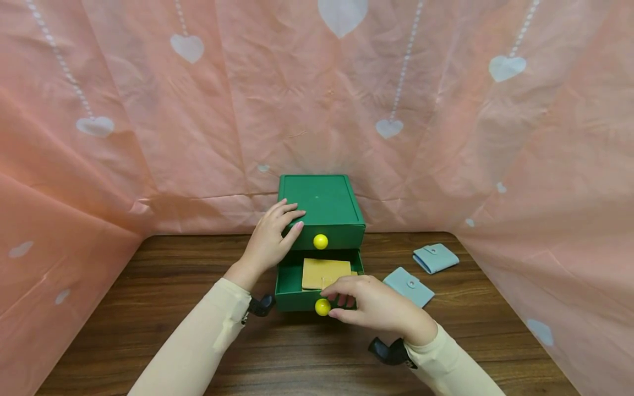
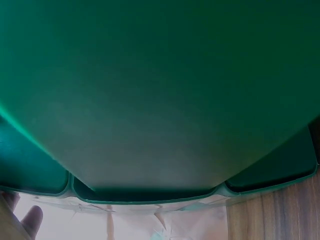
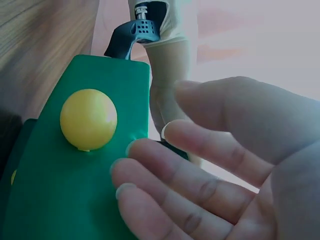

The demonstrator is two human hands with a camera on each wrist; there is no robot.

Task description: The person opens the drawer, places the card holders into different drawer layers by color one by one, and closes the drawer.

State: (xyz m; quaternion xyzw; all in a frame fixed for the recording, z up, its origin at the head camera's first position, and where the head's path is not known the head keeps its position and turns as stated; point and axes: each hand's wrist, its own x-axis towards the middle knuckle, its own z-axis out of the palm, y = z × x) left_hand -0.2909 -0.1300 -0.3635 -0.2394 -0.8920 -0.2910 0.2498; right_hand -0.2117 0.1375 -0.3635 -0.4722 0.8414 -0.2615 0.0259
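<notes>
A small green cabinet (image 1: 322, 192) has its lower drawer (image 1: 292, 301) pulled out. On the left front corner of the cabinet's top rests my left hand (image 1: 272, 234), its fingers spread and straight. My right hand (image 1: 378, 305) hovers at the drawer's front, right beside its yellow knob (image 1: 322, 307). Fingers bend loosely in the right wrist view, with nothing between them and apart from the yellow knob (image 3: 89, 120). Inside the drawer lies a flat yellow wallet-like item (image 1: 324, 270), partly covered by the right hand in the head view.
Two light blue snap wallets lie right of the cabinet: one wallet (image 1: 400, 280) partly behind my right hand, the other wallet (image 1: 437, 258) farther back. The upper drawer, with its yellow knob (image 1: 320, 241), is closed. Pink heart-patterned cloth (image 1: 297, 110) surrounds the wooden table (image 1: 163, 286).
</notes>
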